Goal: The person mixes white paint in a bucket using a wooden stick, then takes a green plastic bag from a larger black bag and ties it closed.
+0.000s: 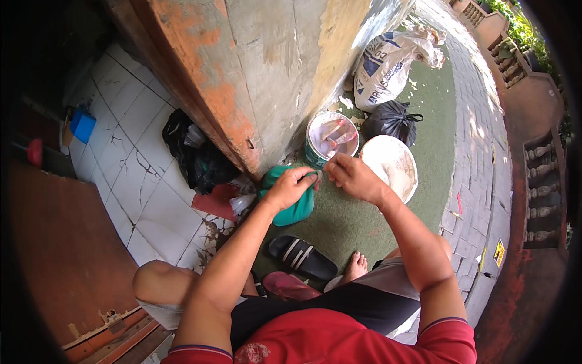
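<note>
My left hand (294,188) is closed over a green pouch-like item (291,212) at the foot of the wall, with something small and pale at its fingertips that I cannot make out. Just to its right, my right hand (348,176) is raised with its fingers pinched; what they hold, if anything, is too small to tell. Behind my hands stands a round tub (318,136) with tools and pale residue inside. Beside my right hand is a white bucket (397,167) holding a pale, pasty material. A black striped slide sandal (300,258) lies below the green item.
A worn wall (254,73) rises ahead. A large white sack (382,73) and black bag (391,124) lie beyond the buckets. Black plastic (191,151) rests on cracked tiles at left, near a blue container (83,125). A paved path (470,170) and balustrade (539,188) run along the right.
</note>
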`<move>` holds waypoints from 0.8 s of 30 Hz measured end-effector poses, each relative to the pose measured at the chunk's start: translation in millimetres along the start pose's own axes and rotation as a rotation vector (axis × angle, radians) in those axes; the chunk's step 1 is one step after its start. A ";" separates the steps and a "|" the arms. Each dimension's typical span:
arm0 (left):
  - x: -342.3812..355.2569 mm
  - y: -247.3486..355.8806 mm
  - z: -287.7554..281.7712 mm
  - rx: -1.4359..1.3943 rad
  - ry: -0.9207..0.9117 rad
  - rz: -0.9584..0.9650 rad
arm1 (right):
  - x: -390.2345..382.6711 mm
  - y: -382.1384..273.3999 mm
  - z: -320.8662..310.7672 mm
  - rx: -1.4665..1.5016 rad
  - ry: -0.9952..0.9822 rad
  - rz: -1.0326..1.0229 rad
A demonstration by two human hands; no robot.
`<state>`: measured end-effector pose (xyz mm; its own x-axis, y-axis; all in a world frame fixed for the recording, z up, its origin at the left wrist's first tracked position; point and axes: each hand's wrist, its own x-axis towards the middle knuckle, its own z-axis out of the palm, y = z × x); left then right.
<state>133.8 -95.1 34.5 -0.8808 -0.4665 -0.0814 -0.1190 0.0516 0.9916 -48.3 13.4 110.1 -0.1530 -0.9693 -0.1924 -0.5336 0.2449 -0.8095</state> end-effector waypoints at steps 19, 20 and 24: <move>1.3 3.8 -8.6 0.113 -0.074 0.007 | 4.2 3.3 49.6 -0.323 0.239 -0.232; 2.4 0.5 -5.3 0.092 -0.081 0.006 | 3.5 8.4 52.4 -0.123 0.236 -0.097; 4.8 -3.9 3.0 0.111 -0.098 0.019 | 2.2 14.7 60.2 0.755 0.238 0.412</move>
<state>128.7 -94.9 29.9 -0.9231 -0.3768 -0.0772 -0.1466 0.1593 0.9763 -6.4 13.6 64.4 -0.4254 -0.7567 -0.4964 0.2793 0.4119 -0.8674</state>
